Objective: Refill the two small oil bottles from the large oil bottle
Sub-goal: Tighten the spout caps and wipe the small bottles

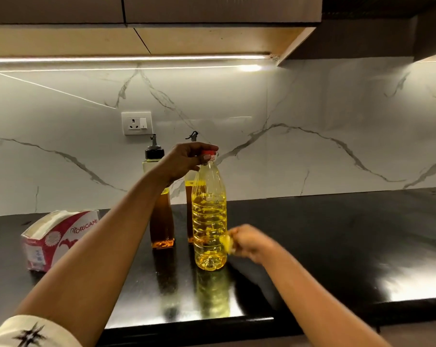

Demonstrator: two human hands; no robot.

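A glossy black table runs the width of the scene, backed by a white marble-patterned wall. Its surface mirrors the lights overhead. Near the middle stands a tall clear large oil bottle with a red cap, filled with yellow oil. Just behind it, toward the far wall, stand two small oil bottles: the left small bottle, with a black pourer top, and the right small bottle, mostly hidden. Both hold amber oil. At the left lies a pink-and-white tissue pack, tilted.
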